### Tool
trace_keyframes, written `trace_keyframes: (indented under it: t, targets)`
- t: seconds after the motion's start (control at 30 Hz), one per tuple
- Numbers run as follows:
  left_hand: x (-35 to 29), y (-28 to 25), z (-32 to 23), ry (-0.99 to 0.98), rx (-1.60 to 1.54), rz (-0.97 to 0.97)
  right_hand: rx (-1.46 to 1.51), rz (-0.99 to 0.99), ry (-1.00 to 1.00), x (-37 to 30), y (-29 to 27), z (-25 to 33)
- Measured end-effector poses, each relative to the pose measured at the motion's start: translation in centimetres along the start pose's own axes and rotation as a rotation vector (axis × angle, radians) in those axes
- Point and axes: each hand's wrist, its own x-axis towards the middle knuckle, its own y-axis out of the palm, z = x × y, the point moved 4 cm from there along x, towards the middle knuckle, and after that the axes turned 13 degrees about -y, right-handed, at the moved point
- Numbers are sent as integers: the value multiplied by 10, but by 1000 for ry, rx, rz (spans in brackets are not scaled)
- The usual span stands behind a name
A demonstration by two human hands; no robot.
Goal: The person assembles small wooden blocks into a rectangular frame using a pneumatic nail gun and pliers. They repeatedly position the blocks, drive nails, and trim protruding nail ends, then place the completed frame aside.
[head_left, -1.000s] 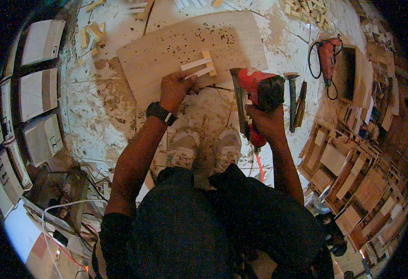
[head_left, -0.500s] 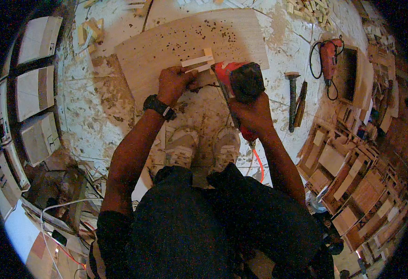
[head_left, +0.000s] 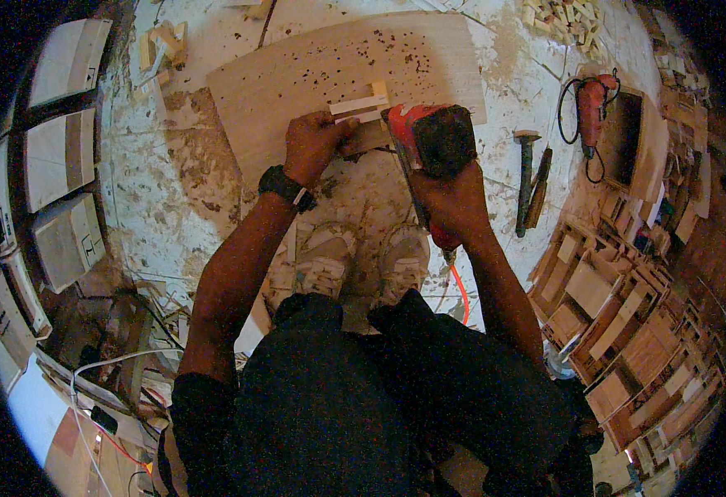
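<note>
My left hand (head_left: 311,149), a dark watch on its wrist, is closed on the near ends of thin pale wood strips (head_left: 358,105). A short yellowish block (head_left: 380,89) stands at their right end, over a wide brown board (head_left: 255,99) that lies on the floor. My right hand (head_left: 454,203) is wrapped round the handle of a red and black air nailer (head_left: 441,137). Its nose end is beside the right end of the strips; whether it touches them I cannot tell. An orange hose (head_left: 460,286) runs from the base of its handle.
Right of the nailer lie a hammer (head_left: 524,182) and a dark narrow tool (head_left: 538,190). Beyond them is a red corded power tool (head_left: 592,112). Wood offcuts (head_left: 566,21) are heaped at the far right, with stacked wooden pieces (head_left: 619,306) nearer. Pale panels (head_left: 60,157) line the left.
</note>
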Motion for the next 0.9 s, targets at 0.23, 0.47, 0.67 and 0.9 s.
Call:
trace_keyframes:
  t: [0.23,0.47,0.67,0.9]
  targets:
    - [-4,2,-3,-52,-56,-8,-92,-46,-118,2,-2,8]
    - [-2,5,0,-87,-193,36,-37,-34,-102,1,0,7]
    - [0,3,-1,-64,16,-6,-68,-26,-59,0,-3,6]
    - [3,6,7,-90,-91,-10,-106,7,-65,4,-2,7]
